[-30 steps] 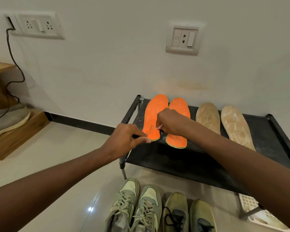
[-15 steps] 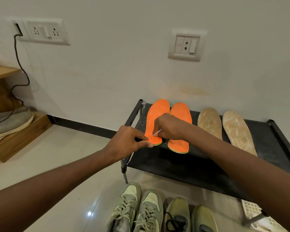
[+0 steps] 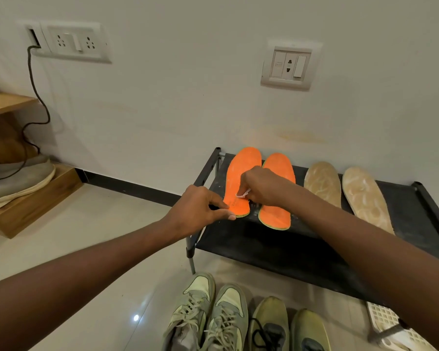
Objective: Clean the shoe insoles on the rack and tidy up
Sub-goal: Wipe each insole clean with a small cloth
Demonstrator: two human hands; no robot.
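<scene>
Nearest on the floor stand two pairs of sneakers (image 3: 241, 317). Above them, on the black rack (image 3: 276, 249), the left hand (image 3: 198, 207) pinches the heel end of the left orange insole (image 3: 240, 183), holding it down. The right hand (image 3: 260, 186), fingers curled, grips a small white brush or cloth (image 3: 243, 193) against that insole. Beside it lies a second orange insole (image 3: 276, 214), then two tan insoles (image 3: 345, 191) toward the wall.

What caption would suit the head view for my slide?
Left hand steadies an orange insole on the black rack while right hand scrubs it.
</scene>
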